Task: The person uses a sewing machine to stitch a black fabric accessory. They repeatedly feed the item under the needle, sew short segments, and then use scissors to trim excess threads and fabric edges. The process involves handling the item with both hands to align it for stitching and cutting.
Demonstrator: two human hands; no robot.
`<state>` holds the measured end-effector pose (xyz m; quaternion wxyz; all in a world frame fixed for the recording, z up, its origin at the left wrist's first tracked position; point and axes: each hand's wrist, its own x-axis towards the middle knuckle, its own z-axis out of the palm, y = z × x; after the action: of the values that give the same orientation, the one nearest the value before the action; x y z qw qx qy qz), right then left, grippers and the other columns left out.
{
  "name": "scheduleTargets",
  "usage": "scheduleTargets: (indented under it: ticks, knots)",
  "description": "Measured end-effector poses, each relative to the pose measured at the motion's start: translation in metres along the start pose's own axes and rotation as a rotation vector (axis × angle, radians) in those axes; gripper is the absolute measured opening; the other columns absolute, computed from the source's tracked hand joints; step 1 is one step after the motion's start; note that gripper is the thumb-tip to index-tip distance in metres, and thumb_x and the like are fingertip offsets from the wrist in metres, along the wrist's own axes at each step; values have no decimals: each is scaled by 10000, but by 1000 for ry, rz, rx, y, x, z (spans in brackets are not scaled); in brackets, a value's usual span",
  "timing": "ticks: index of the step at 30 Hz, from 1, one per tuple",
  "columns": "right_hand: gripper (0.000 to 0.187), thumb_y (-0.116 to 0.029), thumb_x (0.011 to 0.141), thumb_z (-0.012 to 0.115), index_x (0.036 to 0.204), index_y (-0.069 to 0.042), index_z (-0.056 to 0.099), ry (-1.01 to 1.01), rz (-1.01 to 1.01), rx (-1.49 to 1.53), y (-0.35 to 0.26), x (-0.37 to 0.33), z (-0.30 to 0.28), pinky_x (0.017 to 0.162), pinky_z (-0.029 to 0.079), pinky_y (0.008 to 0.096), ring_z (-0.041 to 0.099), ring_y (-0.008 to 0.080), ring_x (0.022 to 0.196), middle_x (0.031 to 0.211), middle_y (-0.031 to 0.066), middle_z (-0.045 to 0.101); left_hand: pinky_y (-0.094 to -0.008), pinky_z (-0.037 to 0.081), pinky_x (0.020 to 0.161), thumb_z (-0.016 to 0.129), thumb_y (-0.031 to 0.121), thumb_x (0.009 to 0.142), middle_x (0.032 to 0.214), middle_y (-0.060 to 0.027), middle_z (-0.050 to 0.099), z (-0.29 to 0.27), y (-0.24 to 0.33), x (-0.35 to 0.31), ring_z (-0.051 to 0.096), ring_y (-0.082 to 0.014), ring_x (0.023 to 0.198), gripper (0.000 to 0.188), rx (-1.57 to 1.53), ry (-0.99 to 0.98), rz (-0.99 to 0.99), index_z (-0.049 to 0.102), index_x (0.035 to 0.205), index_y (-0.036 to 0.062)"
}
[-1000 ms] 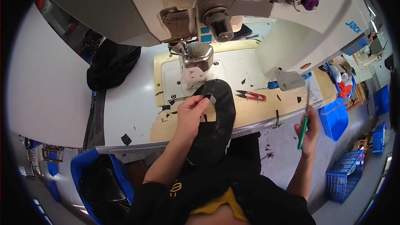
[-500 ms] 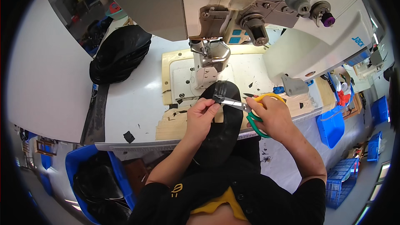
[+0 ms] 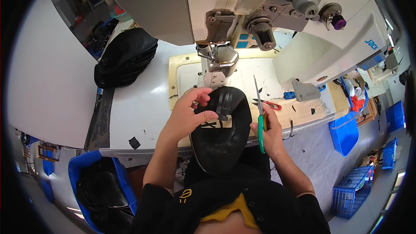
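Head view: half a second ago the scissor blades lay across at the left fingertips, over the inner edge of the work; now both hands have drawn apart. The left hand (image 3: 184, 115) is spread, thumb and fingers well separated and pinching nothing. Its thumb overlaps the work from this angle — contact cannot be confirmed. The right hand (image 3: 269, 133) has withdrawn to the right and is closed round the handles of the metal scissors with green and yellow-orange grips (image 3: 261, 134), whose blades now point away from the wearer.

The black, glossy, leather-like curved piece with an inner opening (image 3: 219, 147) sits at the near edge of the white-and-wood worktable (image 3: 130, 117), its far end just beside the white metal post of the sewing machine (image 3: 214, 79), its near end over the wearer's lap. Dark strips (image 3: 224, 102) cross its far end and meet the opening. Red-handled snips (image 3: 272, 105) lie partly behind the scissors.

Assessment: with the blades clear and the left grip released, trimming at that spot appears finished or paused. Whether a cut was completed cannot be determined — the strip ends are too small to judge.
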<state>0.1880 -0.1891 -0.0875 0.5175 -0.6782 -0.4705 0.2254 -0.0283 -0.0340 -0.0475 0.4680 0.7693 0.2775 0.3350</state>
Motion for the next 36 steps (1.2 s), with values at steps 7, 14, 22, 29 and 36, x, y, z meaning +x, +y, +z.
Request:
scheduleTargets:
  ticks: [7, 14, 22, 29, 36]
  knots:
    - [649, -174, 766, 789, 1313, -35, 468, -109, -94, -36, -4, 1, 31, 771, 499, 318, 595, 187, 852, 1073, 107, 595, -277, 465, 856, 710, 196, 852, 1142, -50, 606, -6, -38, 25, 550, -134, 1029, 480, -317, -274, -159, 545, 1271, 31]
    - [676, -197, 737, 801, 1316, -53, 482, -206, -318, -10, -4, 29, 51, 714, 488, 328, 574, 212, 778, 975, 114, 587, -283, 468, 910, 787, 159, 761, 1082, -67, 647, -28, -14, 13, 595, -116, 975, 591, -490, -499, -392, 533, 1265, -20]
    - [733, -263, 659, 847, 1296, -97, 524, -323, -486, -140, -52, 24, 20, 633, 450, 341, 552, 226, 732, 850, 73, 547, -373, 586, 737, 645, 21, 849, 996, -165, 662, -65, 46, -66, 686, -258, 837, 332, -770, 389, -113, 509, 1147, -35]
    - [668, -251, 618, 850, 1212, -100, 586, -355, -744, -476, -87, 19, 23, 636, 452, 374, 581, 284, 759, 863, 83, 588, -345, 597, 686, 624, 19, 886, 967, -148, 653, -19, 35, -76, 681, -241, 784, 246, -822, 660, -49, 499, 1097, 1]
    - [616, -313, 671, 812, 1208, -119, 580, -337, -752, -517, -84, 30, 11, 624, 411, 372, 537, 233, 727, 805, 54, 528, -347, 600, 715, 632, 36, 892, 967, -137, 664, -13, 27, -79, 679, -225, 820, 214, -819, 636, -46, 517, 1068, -5]
